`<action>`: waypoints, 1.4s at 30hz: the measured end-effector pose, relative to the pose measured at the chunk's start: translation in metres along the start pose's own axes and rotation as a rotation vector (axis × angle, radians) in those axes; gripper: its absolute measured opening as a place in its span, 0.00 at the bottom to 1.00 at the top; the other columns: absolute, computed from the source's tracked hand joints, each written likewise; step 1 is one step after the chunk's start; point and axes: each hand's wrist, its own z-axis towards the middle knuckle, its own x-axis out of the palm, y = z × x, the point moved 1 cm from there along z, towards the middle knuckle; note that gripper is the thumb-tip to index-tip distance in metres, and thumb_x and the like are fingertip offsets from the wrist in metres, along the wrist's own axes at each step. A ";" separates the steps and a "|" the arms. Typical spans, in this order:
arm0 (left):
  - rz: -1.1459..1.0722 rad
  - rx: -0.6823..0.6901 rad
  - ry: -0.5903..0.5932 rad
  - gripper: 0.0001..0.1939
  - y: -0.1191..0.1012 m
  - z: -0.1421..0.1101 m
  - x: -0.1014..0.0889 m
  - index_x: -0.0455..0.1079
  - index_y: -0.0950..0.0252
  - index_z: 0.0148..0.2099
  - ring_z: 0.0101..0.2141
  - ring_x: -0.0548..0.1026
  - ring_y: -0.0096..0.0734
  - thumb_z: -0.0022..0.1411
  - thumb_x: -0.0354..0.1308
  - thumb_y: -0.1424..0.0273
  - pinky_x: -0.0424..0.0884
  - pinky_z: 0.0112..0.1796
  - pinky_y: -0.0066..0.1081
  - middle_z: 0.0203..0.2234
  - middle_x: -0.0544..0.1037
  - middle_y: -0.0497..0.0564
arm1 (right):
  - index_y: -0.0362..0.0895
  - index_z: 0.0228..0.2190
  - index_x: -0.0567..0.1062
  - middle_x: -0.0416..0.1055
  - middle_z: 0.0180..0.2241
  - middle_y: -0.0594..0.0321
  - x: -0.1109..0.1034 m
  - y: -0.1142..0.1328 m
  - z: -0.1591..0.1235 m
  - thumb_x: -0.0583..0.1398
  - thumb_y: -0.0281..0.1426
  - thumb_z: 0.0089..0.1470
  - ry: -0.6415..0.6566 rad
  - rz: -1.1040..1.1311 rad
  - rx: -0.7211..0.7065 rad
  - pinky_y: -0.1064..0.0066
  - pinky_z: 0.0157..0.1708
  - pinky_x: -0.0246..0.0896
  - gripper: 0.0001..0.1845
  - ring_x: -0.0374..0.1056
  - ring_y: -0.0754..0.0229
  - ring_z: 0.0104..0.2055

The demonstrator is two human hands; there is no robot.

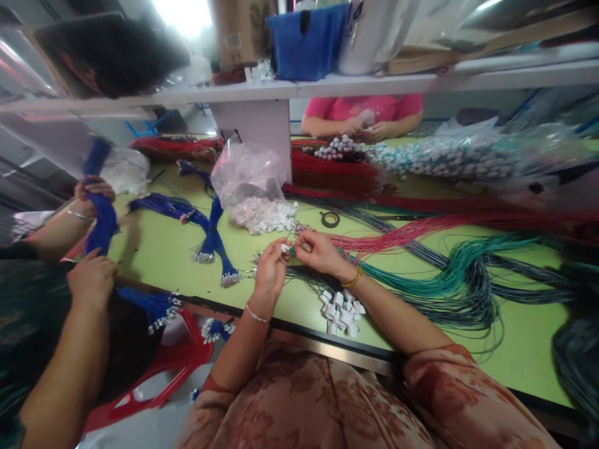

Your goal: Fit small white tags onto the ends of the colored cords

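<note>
Patterned sleeves lowest in frame. Centre: left hand [270, 269] and right hand [317, 249] pinch together on a small white connector [285, 248] and teal wire [421, 280]. Light, limp wire; connector rigid; best held near tip.

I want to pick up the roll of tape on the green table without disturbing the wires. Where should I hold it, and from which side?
Take the roll of tape by its outer rim, from above. It lies flat on the table like a ring, and dark wires run close beside it, so a sideways approach would likely snag them.
</note>
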 end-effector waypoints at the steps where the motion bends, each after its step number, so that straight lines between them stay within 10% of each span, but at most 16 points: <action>1: 0.001 0.002 -0.008 0.07 0.000 0.001 0.000 0.73 0.67 0.37 0.29 0.70 0.23 0.53 0.62 0.73 0.66 0.34 0.26 0.31 0.76 0.51 | 0.42 0.24 0.68 0.57 0.18 0.71 0.000 0.000 0.000 0.58 0.29 0.46 0.001 -0.001 -0.002 0.76 0.23 0.46 0.04 0.50 0.69 0.22; 20: 0.149 0.064 -0.027 0.11 0.024 0.009 0.018 0.75 0.68 0.36 0.24 0.67 0.20 0.49 0.66 0.69 0.63 0.28 0.24 0.25 0.75 0.48 | 0.42 0.23 0.66 0.65 0.21 0.63 -0.009 -0.001 -0.010 0.55 0.29 0.51 -0.015 -0.279 -0.022 0.73 0.27 0.46 0.07 0.56 0.65 0.24; 25: 0.170 0.021 -0.042 0.10 0.027 0.016 0.015 0.76 0.68 0.35 0.24 0.67 0.19 0.49 0.66 0.69 0.62 0.28 0.23 0.27 0.76 0.49 | 0.40 0.29 0.72 0.72 0.28 0.61 -0.034 -0.024 0.016 0.51 0.34 0.57 0.042 -0.133 0.072 0.74 0.30 0.51 0.14 0.62 0.64 0.29; 33: 0.195 -0.040 -0.074 0.10 0.022 0.024 0.002 0.76 0.68 0.34 0.24 0.67 0.19 0.46 0.66 0.71 0.62 0.27 0.23 0.27 0.77 0.50 | 0.41 0.28 0.77 0.75 0.32 0.55 -0.031 -0.077 0.048 0.58 0.34 0.51 0.182 -0.680 0.359 0.72 0.29 0.48 0.10 0.64 0.60 0.31; 42: 0.141 -0.079 -0.020 0.10 0.025 0.021 0.004 0.76 0.69 0.35 0.25 0.68 0.19 0.48 0.65 0.72 0.62 0.29 0.23 0.28 0.77 0.51 | 0.40 0.27 0.73 0.70 0.25 0.63 -0.039 -0.047 0.038 0.54 0.32 0.52 0.017 -0.219 0.109 0.74 0.29 0.51 0.10 0.60 0.65 0.27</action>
